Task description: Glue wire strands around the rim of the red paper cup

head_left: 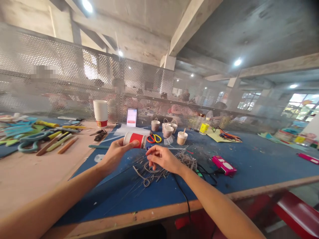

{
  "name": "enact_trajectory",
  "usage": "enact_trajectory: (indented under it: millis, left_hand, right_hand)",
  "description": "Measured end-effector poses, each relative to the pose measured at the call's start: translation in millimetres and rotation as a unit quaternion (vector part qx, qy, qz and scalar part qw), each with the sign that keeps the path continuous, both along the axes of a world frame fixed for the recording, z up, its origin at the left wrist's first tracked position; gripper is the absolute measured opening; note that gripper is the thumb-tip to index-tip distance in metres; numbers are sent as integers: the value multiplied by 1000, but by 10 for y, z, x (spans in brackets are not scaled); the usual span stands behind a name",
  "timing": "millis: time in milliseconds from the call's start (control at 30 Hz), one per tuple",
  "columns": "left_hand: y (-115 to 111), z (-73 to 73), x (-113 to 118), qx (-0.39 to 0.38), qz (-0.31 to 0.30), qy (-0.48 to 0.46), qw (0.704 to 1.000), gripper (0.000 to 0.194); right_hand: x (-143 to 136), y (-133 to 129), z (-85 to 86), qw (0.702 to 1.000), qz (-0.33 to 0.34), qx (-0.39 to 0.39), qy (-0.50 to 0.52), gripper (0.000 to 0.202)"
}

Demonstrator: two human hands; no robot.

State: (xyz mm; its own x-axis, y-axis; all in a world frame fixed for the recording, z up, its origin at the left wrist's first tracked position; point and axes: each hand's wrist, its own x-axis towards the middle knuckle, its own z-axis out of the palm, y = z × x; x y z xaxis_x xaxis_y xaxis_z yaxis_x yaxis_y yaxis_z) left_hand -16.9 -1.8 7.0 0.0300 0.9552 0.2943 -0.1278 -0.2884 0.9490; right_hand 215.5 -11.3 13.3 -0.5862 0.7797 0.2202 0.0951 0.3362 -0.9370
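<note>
My left hand point(121, 150) is closed around a red and white paper cup point(137, 140), which lies sideways in the air above the blue table mat. Beside the cup's right end is my right hand point(161, 157), its fingers loosely bent and apart, with nothing visible in them. Beneath it spreads a tangle of grey wires and cord point(185, 161). Just behind the hands lie scissors with red and yellow handles point(154, 138). Several small cups with looped handles point(156, 125) stand farther back, and a paper cup with a stick point(182, 137) is to their right.
A stack of paper cups point(100, 113) stands back left, near a phone point(132, 117). Blue-handled scissors point(35, 141) and various tools crowd the left. On the right lies a magenta device point(223, 165) with a black cable. A yellow-labelled bottle point(204, 126) stands before the perforated screen point(147, 86).
</note>
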Motion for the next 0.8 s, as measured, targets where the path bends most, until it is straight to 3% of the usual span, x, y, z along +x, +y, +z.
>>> enact_trajectory:
  millis: [233, 367, 467, 567, 667, 800]
  left_hand:
    - [108, 45, -65, -14, 31, -105, 994, 35]
    - [150, 43, -107, -36, 48, -139, 988, 33]
    - [166, 32, -120, -48, 27, -158, 986, 35]
    - [173, 24, -114, -48, 15, -174, 983, 33]
    - [165, 44, -108, -49, 20, -195, 979, 26]
    - [136, 125, -121, -51, 28, -207, 977, 23]
  right_hand:
    - [93, -202, 120, 982, -23, 138, -126, 16]
    - [278, -476, 230, 970, 33, 163, -176, 19]
    - [412, -687, 266, 958, 83, 186, -202, 25]
    - [507, -824, 250, 947, 90, 209, -229, 35]
    - [584, -878, 215, 950, 33, 211, -230, 42]
    - [692, -843, 220, 961, -84, 172, -202, 31]
